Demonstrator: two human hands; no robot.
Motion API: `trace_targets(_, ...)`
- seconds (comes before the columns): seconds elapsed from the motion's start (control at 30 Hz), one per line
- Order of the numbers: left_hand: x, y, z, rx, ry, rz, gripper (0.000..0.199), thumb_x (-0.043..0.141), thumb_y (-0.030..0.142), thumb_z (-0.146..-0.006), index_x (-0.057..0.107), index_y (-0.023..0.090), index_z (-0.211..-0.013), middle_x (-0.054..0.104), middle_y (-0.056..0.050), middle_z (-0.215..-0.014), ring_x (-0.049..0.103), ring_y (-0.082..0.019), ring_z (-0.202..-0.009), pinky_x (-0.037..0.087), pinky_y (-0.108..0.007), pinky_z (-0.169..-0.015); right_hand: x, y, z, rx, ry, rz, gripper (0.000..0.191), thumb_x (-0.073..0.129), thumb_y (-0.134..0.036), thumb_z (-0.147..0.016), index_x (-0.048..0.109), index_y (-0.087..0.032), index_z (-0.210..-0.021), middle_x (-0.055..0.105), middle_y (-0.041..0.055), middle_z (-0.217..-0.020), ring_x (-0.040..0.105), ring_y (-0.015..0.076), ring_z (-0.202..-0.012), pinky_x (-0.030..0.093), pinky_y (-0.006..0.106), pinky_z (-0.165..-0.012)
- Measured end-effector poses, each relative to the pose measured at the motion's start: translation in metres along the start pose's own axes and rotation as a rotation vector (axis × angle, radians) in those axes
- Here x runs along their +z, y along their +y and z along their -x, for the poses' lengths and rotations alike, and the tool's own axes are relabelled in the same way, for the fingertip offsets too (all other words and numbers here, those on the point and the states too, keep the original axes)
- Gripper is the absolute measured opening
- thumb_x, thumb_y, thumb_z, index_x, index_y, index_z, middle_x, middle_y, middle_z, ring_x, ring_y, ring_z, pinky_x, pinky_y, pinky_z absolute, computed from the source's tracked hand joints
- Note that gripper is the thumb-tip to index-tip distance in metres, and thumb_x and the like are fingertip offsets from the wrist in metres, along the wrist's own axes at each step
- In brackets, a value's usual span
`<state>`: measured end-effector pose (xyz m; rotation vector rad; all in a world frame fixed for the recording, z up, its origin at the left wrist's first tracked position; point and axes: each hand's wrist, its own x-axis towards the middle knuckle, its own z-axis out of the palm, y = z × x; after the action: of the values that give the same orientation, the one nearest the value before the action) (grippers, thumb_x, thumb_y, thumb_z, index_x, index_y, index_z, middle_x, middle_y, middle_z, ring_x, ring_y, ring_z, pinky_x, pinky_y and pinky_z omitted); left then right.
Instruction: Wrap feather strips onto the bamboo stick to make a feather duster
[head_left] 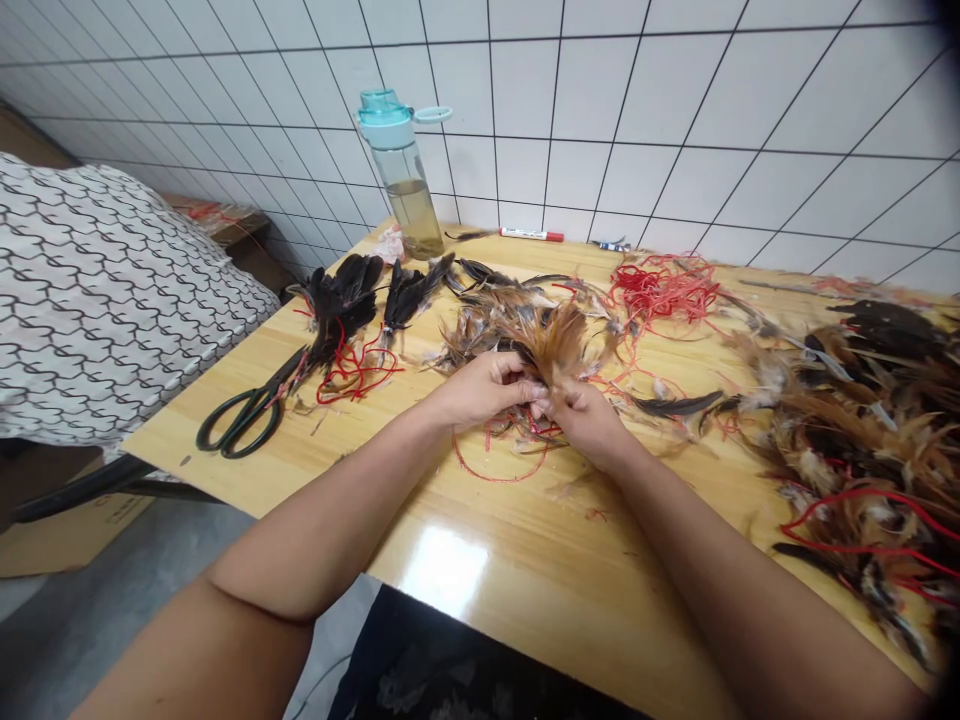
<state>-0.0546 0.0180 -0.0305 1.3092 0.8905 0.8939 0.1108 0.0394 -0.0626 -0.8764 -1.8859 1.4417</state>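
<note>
Both hands meet over the middle of the wooden table. My left hand (pixel 496 390) is closed, its fingers pinching the base of a fanned bunch of brown feathers (pixel 559 340). Pressed against the same base from the right is my right hand (pixel 589 418), closed as well. The feather tips point up and away from me. Thin red string (pixel 499 478) curls on the table just under the hands. Behind the left hand lies a loose pile of brown and grey feathers (pixel 472 325). The fingertips partly hide the base of the bunch.
Black-handled scissors (pixel 241 420) and black feather bunches (pixel 341 300) lie at the left. A water bottle (pixel 411 190) stands near the tiled wall, beside a red marker (pixel 531 235). Red string (pixel 664 290) is tangled at the back; a large feather heap (pixel 877 420) covers the right.
</note>
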Motion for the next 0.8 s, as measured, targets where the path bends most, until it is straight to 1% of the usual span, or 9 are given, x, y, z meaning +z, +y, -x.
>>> trace_targets(0.1, 0.000, -0.002, -0.001, 0.012, 0.030, -0.040, 0.033, 0.077, 0.041, -0.068, 0.062, 0.012, -0.066, 0.062, -0.001, -0.061, 0.055, -0.010, -0.057, 0.045, -0.023, -0.059, 0.001, 0.002, 0.000, 0.023, 0.018, -0.060, 0.042, 0.060, -0.058, -0.076, 0.063, -0.018, -0.065, 0.063, 0.0020, -0.065, 0.053, 0.0136, -0.062, 0.041, 0.026, -0.063)
trace_targets(0.2, 0.001, -0.008, -0.002, 0.019, 0.132, -0.043, 0.033, 0.077, 0.041, -0.068, 0.062, 0.012, -0.070, 0.060, 0.000, -0.063, 0.053, -0.009, -0.059, 0.044, -0.022, -0.060, 0.000, 0.003, 0.000, 0.014, 0.036, -0.095, 0.039, 0.064, -0.056, -0.073, 0.068, -0.017, -0.071, 0.067, 0.0031, -0.072, 0.056, 0.0144, -0.068, 0.044, 0.027, -0.070)
trace_targets(0.27, 0.002, -0.013, -0.002, 0.014, 0.190, -0.027, 0.035, 0.076, 0.043, -0.069, 0.060, 0.013, -0.069, 0.058, 0.001, -0.061, 0.051, -0.009, -0.058, 0.042, -0.022, -0.058, -0.001, 0.001, 0.001, 0.018, 0.023, -0.096, 0.038, 0.064, -0.054, -0.075, 0.071, -0.017, -0.074, 0.068, 0.0032, -0.075, 0.057, 0.0143, -0.070, 0.044, 0.027, -0.071)
trace_targets(0.33, 0.002, -0.015, -0.001, -0.003, 0.213, 0.010, 0.037, 0.076, 0.046, -0.068, 0.058, 0.013, -0.067, 0.055, 0.002, -0.057, 0.049, -0.008, -0.056, 0.039, -0.022, -0.055, -0.002, -0.001, 0.002, 0.019, 0.007, -0.099, 0.038, 0.063, -0.054, -0.076, 0.072, -0.017, -0.076, 0.069, 0.0030, -0.076, 0.058, 0.0139, -0.071, 0.045, 0.027, -0.072)
trace_targets(0.4, 0.003, -0.016, -0.001, -0.014, 0.210, 0.061, 0.040, 0.077, 0.047, -0.067, 0.058, 0.013, -0.067, 0.054, 0.003, -0.056, 0.047, -0.007, -0.053, 0.038, -0.021, -0.054, -0.004, -0.003, 0.002, 0.016, -0.010, -0.112, 0.039, 0.063, -0.055, -0.076, 0.072, -0.017, -0.077, 0.068, 0.0026, -0.076, 0.057, 0.0134, -0.072, 0.045, 0.027, -0.072)
trace_targets(0.5, 0.006, -0.014, 0.000, -0.018, 0.196, 0.082, 0.040, 0.077, 0.047, -0.066, 0.058, 0.012, -0.066, 0.056, 0.002, -0.056, 0.050, -0.008, -0.054, 0.041, -0.022, -0.055, -0.004, -0.003, 0.002, 0.028, -0.022, -0.139, 0.041, 0.061, -0.057, -0.076, 0.071, -0.017, -0.075, 0.065, 0.0018, -0.072, 0.054, 0.0125, -0.068, 0.044, 0.026, -0.069)
trace_targets(0.63, 0.009, -0.012, 0.000, -0.014, 0.192, 0.042, 0.034, 0.075, 0.044, -0.071, 0.061, 0.013, -0.070, 0.061, 0.000, -0.060, 0.056, -0.010, -0.058, 0.046, -0.024, -0.062, -0.002, 0.001, 0.001, 0.023, 0.005, -0.144, 0.042, 0.061, -0.058, -0.075, 0.063, -0.017, -0.066, 0.056, -0.0010, -0.062, 0.046, 0.0106, -0.059, 0.039, 0.025, -0.062)
trace_targets(0.73, 0.009, -0.013, 0.000, 0.047, 0.229, 0.041, 0.033, 0.073, 0.044, -0.073, 0.061, 0.014, -0.074, 0.063, -0.001, -0.066, 0.058, -0.011, -0.062, 0.048, -0.025, -0.066, -0.002, 0.002, -0.001, -0.003, 0.059, -0.169, 0.043, 0.059, -0.059, -0.075, 0.058, -0.018, -0.063, 0.048, -0.0031, -0.058, 0.040, 0.0099, -0.056, 0.036, 0.024, -0.058)
trace_targets(0.8, 0.007, -0.013, 0.001, 0.120, 0.271, -0.015, 0.031, 0.070, 0.044, -0.077, 0.063, 0.014, -0.086, 0.066, -0.003, -0.076, 0.060, -0.012, -0.070, 0.048, -0.026, -0.070, -0.005, -0.001, -0.003, -0.017, 0.134, -0.200, 0.042, 0.058, -0.059, -0.077, 0.056, -0.019, -0.064, 0.045, -0.0037, -0.057, 0.037, 0.0096, -0.055, 0.034, 0.024, -0.056)
